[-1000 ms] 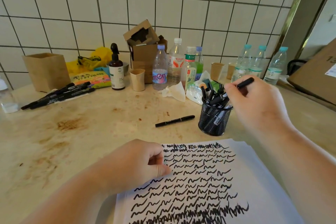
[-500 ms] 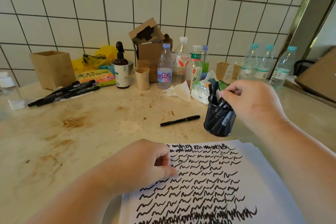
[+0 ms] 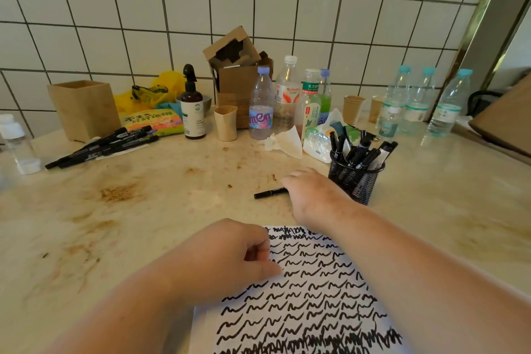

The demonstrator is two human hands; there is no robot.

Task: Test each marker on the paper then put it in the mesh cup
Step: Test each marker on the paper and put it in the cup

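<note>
A sheet of white paper (image 3: pixel 313 299) covered in black squiggles lies at the table's near edge. My left hand (image 3: pixel 230 253) rests on its upper left corner as a loose fist, thumb pressing the sheet. A black mesh cup (image 3: pixel 355 181) holding several black markers stands beyond the paper on the right. Left of the cup, one black marker (image 3: pixel 268 193) lies flat on the table. My right hand (image 3: pixel 313 195) is palm down over that marker's right end, fingers spread, and hides that end. A bundle of black markers (image 3: pixel 106 145) lies at the far left.
Along the tiled wall stand a wooden box (image 3: pixel 83 108), a dark spray bottle (image 3: pixel 193 106), a paper cup (image 3: pixel 226 123), a cardboard box (image 3: pixel 234 72), several plastic bottles (image 3: pixel 287 98) and crumpled tissue (image 3: pixel 284 139). A small clear bottle (image 3: pixel 17 144) stands at the left edge.
My right hand dropped its marker into the mesh cup, then moved left and down onto the lone marker on the table. My left hand stayed on the paper.
</note>
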